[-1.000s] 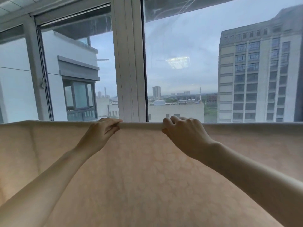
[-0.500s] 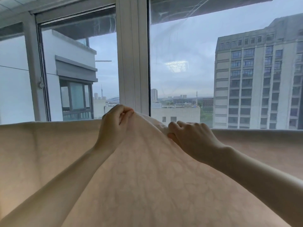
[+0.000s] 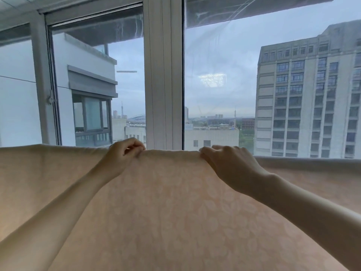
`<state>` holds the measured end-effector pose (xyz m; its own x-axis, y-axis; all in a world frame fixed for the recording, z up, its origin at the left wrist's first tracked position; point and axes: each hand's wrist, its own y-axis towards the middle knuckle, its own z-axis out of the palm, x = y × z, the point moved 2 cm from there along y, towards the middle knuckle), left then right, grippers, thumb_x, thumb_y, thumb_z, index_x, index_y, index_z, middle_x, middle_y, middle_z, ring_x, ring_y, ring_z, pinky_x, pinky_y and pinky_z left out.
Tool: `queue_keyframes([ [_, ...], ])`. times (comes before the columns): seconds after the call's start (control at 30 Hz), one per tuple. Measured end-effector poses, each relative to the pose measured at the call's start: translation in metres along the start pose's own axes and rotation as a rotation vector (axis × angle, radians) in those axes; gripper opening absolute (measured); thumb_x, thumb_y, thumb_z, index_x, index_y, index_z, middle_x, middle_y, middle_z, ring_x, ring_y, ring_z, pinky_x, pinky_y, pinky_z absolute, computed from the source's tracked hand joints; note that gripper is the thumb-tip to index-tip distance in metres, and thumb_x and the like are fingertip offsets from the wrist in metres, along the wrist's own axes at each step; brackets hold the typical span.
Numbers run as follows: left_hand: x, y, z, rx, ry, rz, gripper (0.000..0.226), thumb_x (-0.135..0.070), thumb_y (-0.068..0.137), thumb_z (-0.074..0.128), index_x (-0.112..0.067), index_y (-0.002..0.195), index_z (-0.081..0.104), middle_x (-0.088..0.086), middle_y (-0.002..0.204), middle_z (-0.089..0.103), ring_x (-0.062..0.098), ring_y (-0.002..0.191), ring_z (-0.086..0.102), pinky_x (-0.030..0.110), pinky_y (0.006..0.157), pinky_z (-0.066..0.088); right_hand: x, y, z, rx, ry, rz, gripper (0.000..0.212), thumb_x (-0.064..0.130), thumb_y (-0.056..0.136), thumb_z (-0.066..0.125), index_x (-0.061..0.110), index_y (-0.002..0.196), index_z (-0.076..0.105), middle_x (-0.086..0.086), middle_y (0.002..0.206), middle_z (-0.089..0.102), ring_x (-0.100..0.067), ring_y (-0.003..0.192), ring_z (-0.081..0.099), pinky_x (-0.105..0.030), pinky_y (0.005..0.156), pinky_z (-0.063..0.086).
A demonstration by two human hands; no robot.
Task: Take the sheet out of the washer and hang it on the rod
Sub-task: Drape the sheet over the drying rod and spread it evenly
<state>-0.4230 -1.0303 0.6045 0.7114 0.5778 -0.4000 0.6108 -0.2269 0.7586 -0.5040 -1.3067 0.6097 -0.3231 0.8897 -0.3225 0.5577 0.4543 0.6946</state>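
Note:
A pale peach sheet with a faint leaf pattern hangs across the whole width of the view, its top fold running level just below the window. The rod under that fold is hidden by the cloth. My left hand pinches the top fold left of centre. My right hand grips the same fold right of centre, fingers curled over the edge. Both forearms reach up from the lower corners. The washer is out of view.
Directly behind the sheet stands a large window with a white centre post and a grey frame on the left. Through the glass I see a tall apartment block and lower buildings.
Half a second ago my hands lifted the fold into a peak at the centre. Now the fold lies flat and level again, and my hands sit farther apart along it.

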Motion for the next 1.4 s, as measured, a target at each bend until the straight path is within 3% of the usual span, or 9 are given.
queue_keyframes([
  [0.13, 0.020, -0.001, -0.021, 0.109, -0.030, -0.065, 0.017, -0.015, 0.091, 0.060, -0.026, 0.097, 0.072, -0.021, 0.094, 0.071, -0.008, 0.094, 0.061, 0.001, 0.077, 0.041, -0.002, -0.001, 0.002, -0.017, 0.003, 0.015, 0.028, 0.038, 0.103, 0.030, 0.025, 0.107, 0.055, 0.007, 0.077, 0.062, -0.013, 0.059, 0.062, -0.033, 0.058, 0.054],
  [0.3, 0.023, 0.008, -0.025, 0.000, 0.068, 0.001, 0.022, -0.010, 0.090, 0.062, -0.029, 0.079, 0.067, -0.022, 0.088, 0.067, -0.009, 0.078, 0.061, 0.001, 0.069, 0.039, 0.004, 0.004, 0.004, -0.014, -0.001, 0.020, 0.029, 0.037, 0.103, 0.029, 0.023, 0.104, 0.055, 0.006, 0.074, 0.061, -0.015, 0.057, 0.060, -0.032, 0.057, 0.052],
  [0.43, 0.023, 0.006, -0.024, -0.153, 0.030, 0.052, 0.021, -0.012, 0.092, 0.058, -0.028, 0.080, 0.062, -0.026, 0.088, 0.064, -0.011, 0.080, 0.058, -0.001, 0.071, 0.037, 0.009, 0.010, 0.005, -0.009, 0.003, -0.001, 0.019, 0.030, 0.103, 0.034, 0.025, 0.107, 0.052, 0.006, 0.074, 0.062, -0.014, 0.056, 0.060, -0.033, 0.058, 0.055],
  [0.53, 0.033, 0.004, -0.028, -0.144, 0.037, 0.026, 0.023, -0.012, 0.092, 0.059, -0.033, 0.081, 0.061, -0.035, 0.083, 0.063, -0.014, 0.080, 0.057, -0.001, 0.071, 0.038, 0.019, 0.017, 0.011, 0.003, -0.007, -0.033, 0.015, 0.026, 0.102, 0.039, 0.025, 0.110, 0.052, 0.007, 0.076, 0.061, -0.013, 0.056, 0.059, -0.031, 0.055, 0.053],
  [0.8, 0.053, 0.005, -0.045, -0.120, 0.056, -0.029, 0.022, -0.008, 0.084, 0.069, -0.030, 0.079, 0.067, -0.034, 0.079, 0.065, -0.012, 0.079, 0.059, -0.001, 0.074, 0.040, 0.035, 0.043, 0.028, 0.034, -0.005, -0.133, 0.029, 0.042, 0.101, 0.032, 0.018, 0.105, 0.047, 0.005, 0.080, 0.058, -0.013, 0.056, 0.056, -0.029, 0.053, 0.049],
  [0.97, 0.067, 0.007, -0.045, -0.107, 0.057, 0.008, 0.018, -0.010, 0.085, 0.068, -0.028, 0.082, 0.068, -0.025, 0.091, 0.066, -0.009, 0.083, 0.060, 0.000, 0.075, 0.040, 0.063, 0.068, 0.044, 0.067, -0.044, -0.182, 0.023, 0.035, 0.102, 0.036, 0.015, 0.111, 0.042, 0.001, 0.082, 0.055, -0.015, 0.058, 0.055, -0.031, 0.053, 0.048],
  [1.13, 0.093, 0.002, -0.060, -0.018, 0.042, 0.012, 0.011, -0.030, 0.086, 0.063, -0.024, 0.090, 0.071, -0.015, 0.095, 0.065, -0.002, 0.087, 0.060, 0.007, 0.074, 0.043, 0.091, 0.097, 0.059, 0.065, -0.084, -0.187, 0.022, 0.033, 0.101, 0.039, 0.014, 0.111, 0.041, 0.001, 0.079, 0.054, -0.018, 0.054, 0.049, -0.031, 0.050, 0.041],
  [1.3, 0.128, -0.003, -0.091, 0.095, 0.053, 0.056, 0.020, -0.043, 0.076, 0.065, -0.035, 0.095, 0.067, -0.021, 0.100, 0.065, -0.004, 0.089, 0.061, 0.005, 0.076, 0.043, 0.129, 0.127, 0.073, 0.081, -0.111, -0.148, 0.023, 0.035, 0.100, 0.039, 0.014, 0.110, 0.041, 0.000, 0.079, 0.061, -0.023, 0.061, 0.061, -0.035, 0.056, 0.052],
  [1.4, 0.165, -0.002, -0.115, 0.134, 0.145, 0.082, 0.025, -0.056, 0.075, 0.063, -0.042, 0.095, 0.062, -0.018, 0.097, 0.066, -0.001, 0.090, 0.060, 0.018, 0.081, 0.046, 0.153, 0.143, 0.080, 0.096, -0.125, -0.095, 0.019, 0.032, 0.100, 0.043, 0.015, 0.108, 0.041, 0.001, 0.077, 0.062, -0.021, 0.061, 0.061, -0.036, 0.059, 0.054],
])
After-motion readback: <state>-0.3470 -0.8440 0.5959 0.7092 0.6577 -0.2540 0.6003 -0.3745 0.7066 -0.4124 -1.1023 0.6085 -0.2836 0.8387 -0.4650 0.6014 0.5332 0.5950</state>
